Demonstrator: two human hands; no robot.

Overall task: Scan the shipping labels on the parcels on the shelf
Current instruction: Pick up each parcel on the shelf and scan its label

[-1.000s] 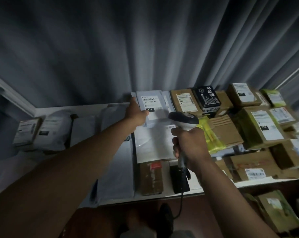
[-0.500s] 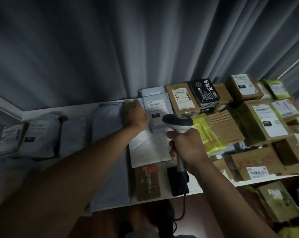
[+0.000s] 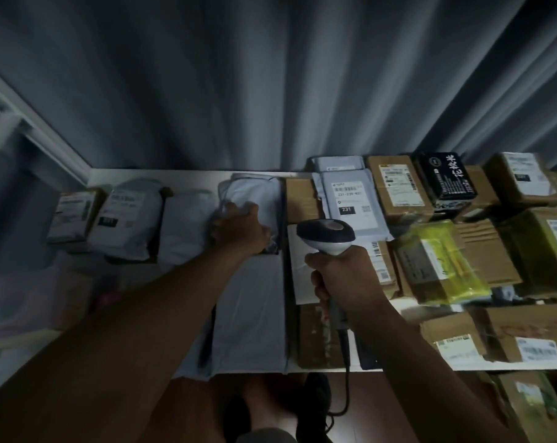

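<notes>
My right hand (image 3: pixel 345 278) grips the handle of a corded barcode scanner (image 3: pixel 326 234), whose head points toward the back of the white shelf (image 3: pixel 174 174). My left hand (image 3: pixel 240 230) reaches further left and grasps a grey plastic mailer bag (image 3: pixel 254 199) lying face down near the back. Just right of the scanner head lies a grey mailer with a label marked 231 (image 3: pixel 347 203). A white flat envelope (image 3: pixel 297 266) lies under the scanner.
Brown cartons (image 3: pixel 395 183), a black box (image 3: pixel 446 177) and a yellow-wrapped parcel (image 3: pixel 440 263) crowd the right of the shelf. Two labelled grey bags (image 3: pixel 123 219) sit at the left. A long grey mailer (image 3: pixel 251 314) lies in front. Curtain behind; more boxes below at right.
My left hand let go of the mailer marked 231, which now lies flat, and moved left onto the face-down grey bag. The scanner stayed in my right hand.
</notes>
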